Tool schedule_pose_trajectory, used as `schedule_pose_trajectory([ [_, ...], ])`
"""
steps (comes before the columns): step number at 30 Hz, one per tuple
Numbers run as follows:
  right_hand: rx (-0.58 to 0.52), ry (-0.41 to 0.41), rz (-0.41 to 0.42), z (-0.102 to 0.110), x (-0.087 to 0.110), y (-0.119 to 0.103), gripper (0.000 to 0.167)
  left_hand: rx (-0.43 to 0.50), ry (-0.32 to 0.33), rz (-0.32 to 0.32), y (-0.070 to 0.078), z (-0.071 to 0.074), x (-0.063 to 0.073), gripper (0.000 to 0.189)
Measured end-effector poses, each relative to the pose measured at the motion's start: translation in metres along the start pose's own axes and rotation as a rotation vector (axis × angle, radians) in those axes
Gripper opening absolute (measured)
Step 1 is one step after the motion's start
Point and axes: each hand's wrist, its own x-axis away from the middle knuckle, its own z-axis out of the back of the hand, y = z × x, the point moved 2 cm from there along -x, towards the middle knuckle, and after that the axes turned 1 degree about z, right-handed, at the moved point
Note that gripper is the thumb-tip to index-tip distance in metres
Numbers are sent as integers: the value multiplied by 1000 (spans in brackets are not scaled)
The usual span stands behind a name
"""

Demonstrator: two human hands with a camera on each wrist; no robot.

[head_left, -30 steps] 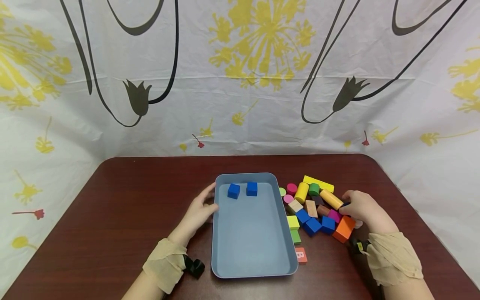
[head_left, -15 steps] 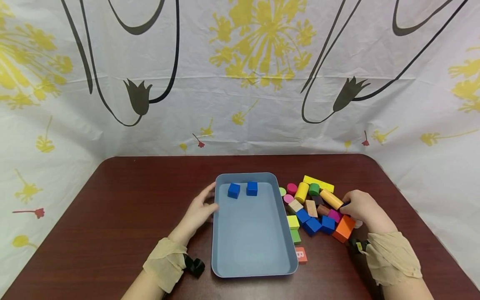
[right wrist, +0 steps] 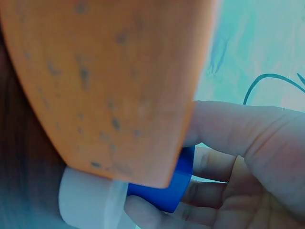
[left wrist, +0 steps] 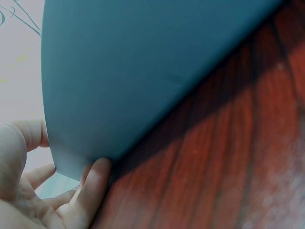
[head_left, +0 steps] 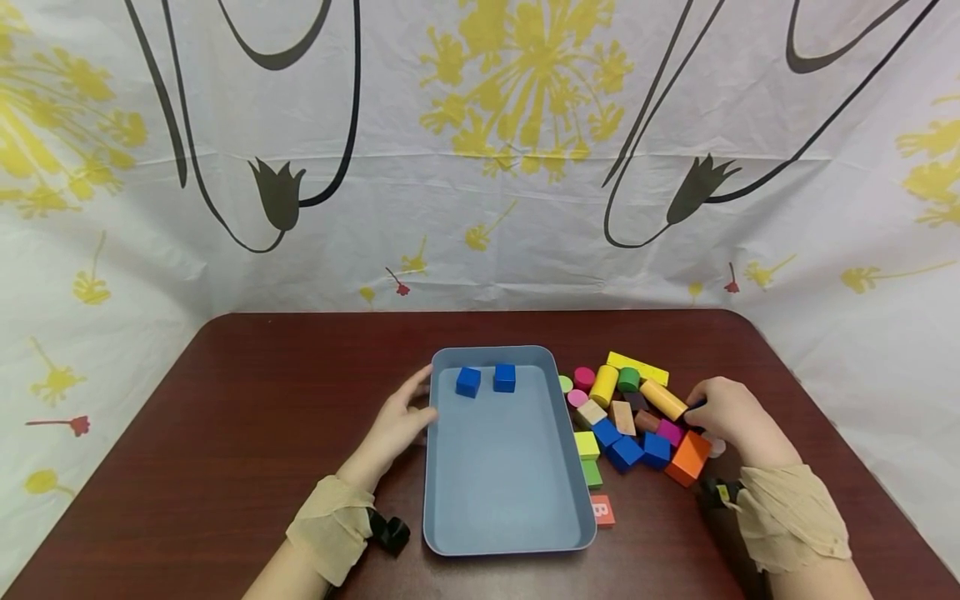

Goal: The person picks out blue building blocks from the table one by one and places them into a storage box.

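Note:
A shallow blue-grey tray (head_left: 510, 500) stands mid-table, with two blue cubes (head_left: 504, 378) near its far end. My left hand (head_left: 393, 425) holds the tray's left side: the thumb laps over the rim and fingers touch the outer wall (left wrist: 119, 71). At the right edge of a pile of toy blocks, my right hand (head_left: 735, 421) pinches a blue block (right wrist: 178, 186), mostly hidden from the head view. In the right wrist view, an orange block (right wrist: 109, 86) fills the front, partly covering the blue block. A white round block (right wrist: 86, 198) lies just below it.
Right of the tray lie more blocks: blue cubes (head_left: 625, 453), yellow cylinders (head_left: 604, 386), a long yellow bar (head_left: 637, 367), a magenta block (head_left: 671, 432) and a red letter block (head_left: 602, 510). Behind the brown table (head_left: 322, 375) hangs a patterned white sheet (head_left: 480, 233).
My right hand has shifted slightly to the right, uncovering more of the white round block. The left hand, the tray and the two cubes inside it show no visible movement.

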Motion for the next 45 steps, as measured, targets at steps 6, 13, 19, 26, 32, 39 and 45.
schedule_pose_trajectory([
  [6, 20, 41, 41, 5, 1, -1, 19, -2, 1, 3, 0, 0, 0, 75],
  [13, 26, 69, 49, 10, 2, -1, 19, 6, -3, 3, 0, 0, -1, 75],
  [19, 20, 80, 53, 13, 6, -3, 22, 7, -8, -8, 1, 0, 0, 74],
  [26, 25, 87, 47, 16, 6, -7, 22, 14, -20, -27, 3, -1, 2, 74],
  [32, 20, 120, 66, 21, 7, -15, 22, 6, -21, -18, 3, 0, 2, 75],
  [39, 9, 140, 89, 26, 9, -26, 22, 2, -16, -12, 3, 0, 1, 74],
  [45, 9, 158, 124, 31, 10, -35, 22, 6, -13, -8, 4, -1, 2, 74],
])
